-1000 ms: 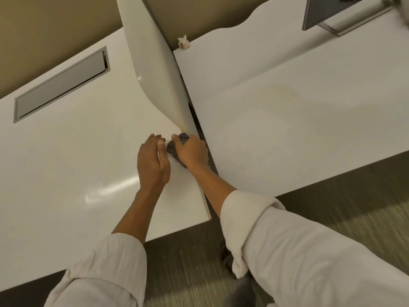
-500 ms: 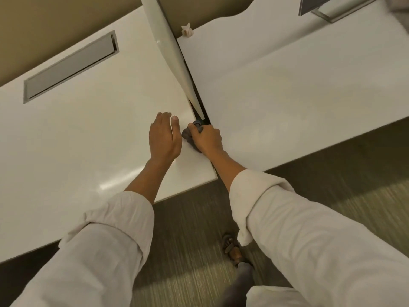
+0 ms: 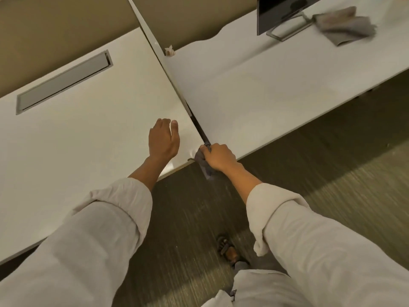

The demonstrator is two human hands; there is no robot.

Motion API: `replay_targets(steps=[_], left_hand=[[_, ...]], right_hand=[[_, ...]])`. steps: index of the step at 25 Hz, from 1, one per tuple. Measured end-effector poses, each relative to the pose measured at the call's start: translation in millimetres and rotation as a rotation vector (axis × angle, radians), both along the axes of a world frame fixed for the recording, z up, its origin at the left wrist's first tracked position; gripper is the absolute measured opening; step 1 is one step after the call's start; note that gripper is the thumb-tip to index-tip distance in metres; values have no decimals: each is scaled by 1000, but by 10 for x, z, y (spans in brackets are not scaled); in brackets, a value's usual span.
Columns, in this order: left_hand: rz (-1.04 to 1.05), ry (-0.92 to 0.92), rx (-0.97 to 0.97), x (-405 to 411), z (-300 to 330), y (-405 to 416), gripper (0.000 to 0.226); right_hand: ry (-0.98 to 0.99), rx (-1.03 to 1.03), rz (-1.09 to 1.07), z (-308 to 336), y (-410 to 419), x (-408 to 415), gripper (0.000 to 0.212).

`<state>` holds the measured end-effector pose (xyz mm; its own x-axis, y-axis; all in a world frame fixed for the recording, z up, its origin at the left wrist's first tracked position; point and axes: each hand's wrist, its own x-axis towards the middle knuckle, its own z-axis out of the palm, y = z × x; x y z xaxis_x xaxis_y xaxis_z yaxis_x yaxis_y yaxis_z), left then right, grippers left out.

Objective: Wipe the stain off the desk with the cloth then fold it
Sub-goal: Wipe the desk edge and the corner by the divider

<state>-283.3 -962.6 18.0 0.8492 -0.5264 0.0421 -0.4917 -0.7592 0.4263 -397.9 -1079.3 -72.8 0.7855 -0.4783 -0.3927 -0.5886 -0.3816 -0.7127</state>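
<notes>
Single head view, looks steeply down and forward from above the counter [image 3: 93, 138] edge. Close: both forearms fill the lower frame, floor [image 3: 190, 218] and one foot [image 3: 226, 249] below. Wide-angle; far right corner soft, possibly motion blur. No second view.

Dim, warm yellowish indoor light, overall low contrast. Glossy white counter [image 3: 77, 138] shows a soft sheen, with a small bright glare patch near its front edge beside the left hand [image 3: 163, 140]. Dark striped carpet floor [image 3: 332, 173] carries a paler band of light across the lower part. Motion blur smears the floor and the crumpled grey cloth at top right [image 3: 345, 24]. Wide-angle distortion bends counter edges toward the frame borders. White rolled sleeves [image 3: 287, 218] close to the camera look soft.
</notes>
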Motion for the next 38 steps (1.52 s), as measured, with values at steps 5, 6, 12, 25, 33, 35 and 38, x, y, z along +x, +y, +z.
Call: replay_targets(steps=[5,6,12,25,33,35,38], left_hand=[[-75,22,2,-159,-16,12,49],[-68,36,-3,-164,-9,22,50],[-194,43,107,-226,-35,434,55],[-759,-19,33,750,-292,1611,50],[-828,13,-88,1047,-349,1941,47],[-788,40,-131,1074,-361,2003,49],[-751,100,-184,1133,-355,1993,49]], right_hand=[[-215,846,-641,-23,-343,-804,50],[-328,1041,-766,-56,-366,-946,50],[-709,1407,-1208,-234,403,-1247,57],[-1093,1513,-1664,-143,3031,229,50],[-931,1271,-1838,122,3870,1193,29],[-871,1070,-1756,171,3912,1335,20],[-740,626,-1552,176,4005,1473,30]])
